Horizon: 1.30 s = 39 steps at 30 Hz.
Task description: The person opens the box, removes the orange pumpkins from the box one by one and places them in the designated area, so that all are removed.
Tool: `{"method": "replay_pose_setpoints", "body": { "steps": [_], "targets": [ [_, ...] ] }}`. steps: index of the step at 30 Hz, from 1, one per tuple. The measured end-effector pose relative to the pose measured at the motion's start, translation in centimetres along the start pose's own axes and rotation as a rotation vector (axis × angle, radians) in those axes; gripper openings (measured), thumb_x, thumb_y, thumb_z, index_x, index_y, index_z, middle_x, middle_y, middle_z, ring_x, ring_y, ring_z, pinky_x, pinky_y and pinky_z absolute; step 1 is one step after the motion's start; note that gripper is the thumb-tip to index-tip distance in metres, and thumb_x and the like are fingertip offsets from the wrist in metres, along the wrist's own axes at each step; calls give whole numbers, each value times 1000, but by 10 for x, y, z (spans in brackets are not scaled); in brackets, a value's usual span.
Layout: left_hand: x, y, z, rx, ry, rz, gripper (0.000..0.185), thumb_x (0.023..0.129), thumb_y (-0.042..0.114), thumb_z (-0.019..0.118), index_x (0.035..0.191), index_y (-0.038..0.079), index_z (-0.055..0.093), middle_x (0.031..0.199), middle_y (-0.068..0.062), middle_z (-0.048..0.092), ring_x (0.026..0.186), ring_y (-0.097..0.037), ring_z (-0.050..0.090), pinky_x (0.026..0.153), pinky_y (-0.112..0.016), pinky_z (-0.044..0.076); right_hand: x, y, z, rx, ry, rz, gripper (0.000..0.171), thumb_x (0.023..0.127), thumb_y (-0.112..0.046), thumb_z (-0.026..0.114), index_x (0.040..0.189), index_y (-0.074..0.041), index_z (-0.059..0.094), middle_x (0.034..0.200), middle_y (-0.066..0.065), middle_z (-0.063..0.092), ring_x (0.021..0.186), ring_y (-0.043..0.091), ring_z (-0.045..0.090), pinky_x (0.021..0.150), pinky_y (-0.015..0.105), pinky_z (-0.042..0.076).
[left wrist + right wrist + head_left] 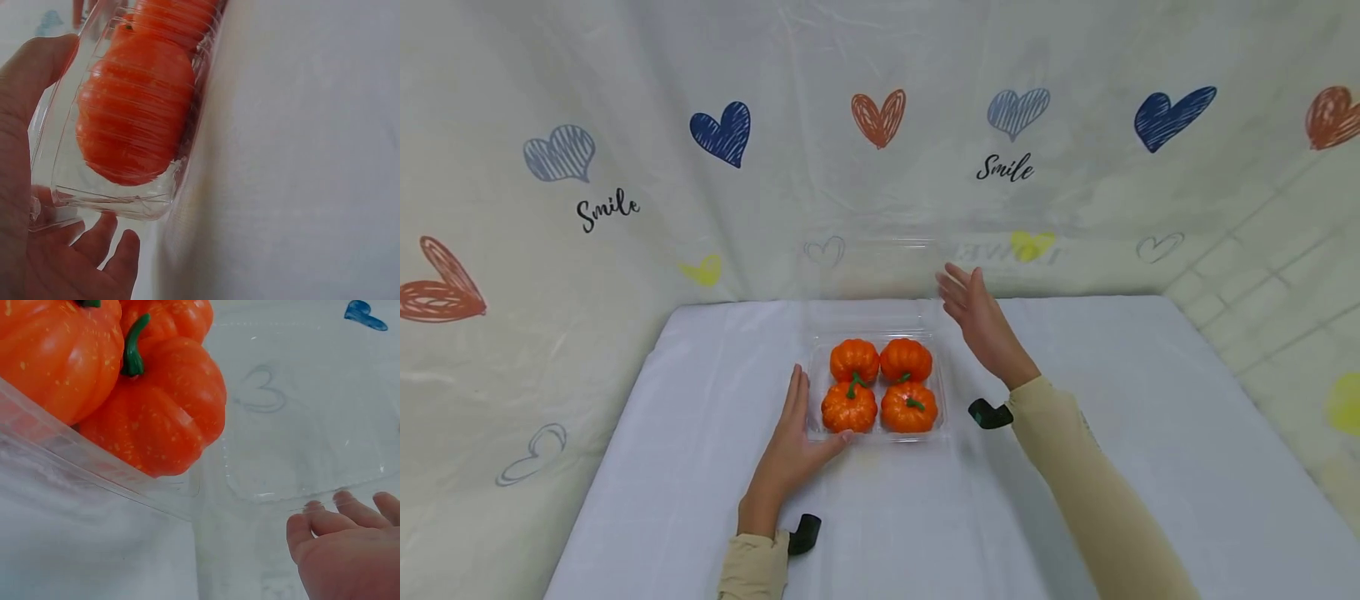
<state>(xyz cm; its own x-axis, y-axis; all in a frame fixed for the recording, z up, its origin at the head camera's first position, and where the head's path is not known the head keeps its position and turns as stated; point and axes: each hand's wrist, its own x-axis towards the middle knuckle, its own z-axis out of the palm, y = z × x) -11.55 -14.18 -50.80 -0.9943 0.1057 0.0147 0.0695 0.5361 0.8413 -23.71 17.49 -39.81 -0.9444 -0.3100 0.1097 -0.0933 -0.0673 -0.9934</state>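
In front of me sits a clear plastic clamshell box [942, 417] on the white tablecloth [700, 467], holding four small orange pumpkins [880, 385] with green stems, two by two. Its transparent lid [880, 275] stands open at the far side, tilted up against the heart-printed backdrop [722, 133] — hard to make out except for its glinting edges.

My left hand [790, 450] lies flat on the cloth against the box's left side, fingers straight along the wall and thumb angled across the near left corner. In the left wrist view the near pumpkin shows through the ribbed plastic just beside my thumb [37, 69], and my fingers [109, 256] are relaxed and spread, pressing rather than clutching.

My right hand [981, 321] is raised off the table at the box's far right corner, palm turned toward the lid, fingers straight and loosely together. From the right wrist view my fingertips [325, 515] touch the lid's free edge — they hold nothing. The forearm, in a beige sleeve [1090, 492], slants up from the lower right.
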Motion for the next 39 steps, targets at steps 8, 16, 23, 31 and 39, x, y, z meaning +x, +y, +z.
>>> {"method": "replay_pose_setpoints", "body": {
  "steps": [8,16,23,31,39],
  "targets": [
    [-1,-1,-1,-21,5,20,124,88,61,81,173,10,7,179,5,-4,164,-29,7,125,-61,21,27,16,-6,221,-20,189,98,105,-76,21,172,-7,0,180,8,5,165,26,4,131,42,9],
    [0,0,2,-23,3,14,124,88,60,81,173,12,6,179,7,-5,164,-26,7,126,-60,21,32,44,-13,438,47,336,104,103,-80,20,171,-5,-3,180,8,-1,165,24,2,131,40,5],
    [0,1,2,-19,6,17,123,89,60,80,173,11,4,180,4,-5,164,-29,8,125,-60,21,32,57,-11,486,78,404,108,101,-82,25,171,-5,-3,180,7,0,164,21,1,130,39,4],
    [0,2,2,-14,16,37,125,89,60,81,173,11,3,180,2,-4,164,-28,9,126,-58,21,30,56,-14,422,31,417,107,102,-81,22,170,-4,-8,179,10,-5,164,25,-3,130,41,5],
    [-1,0,2,-10,8,40,125,90,61,80,173,10,2,179,4,-7,164,-26,8,127,-54,20,26,40,-19,100,-30,283,94,110,-68,27,170,-6,-9,179,11,-11,164,30,-8,131,46,6]
  ]
}}
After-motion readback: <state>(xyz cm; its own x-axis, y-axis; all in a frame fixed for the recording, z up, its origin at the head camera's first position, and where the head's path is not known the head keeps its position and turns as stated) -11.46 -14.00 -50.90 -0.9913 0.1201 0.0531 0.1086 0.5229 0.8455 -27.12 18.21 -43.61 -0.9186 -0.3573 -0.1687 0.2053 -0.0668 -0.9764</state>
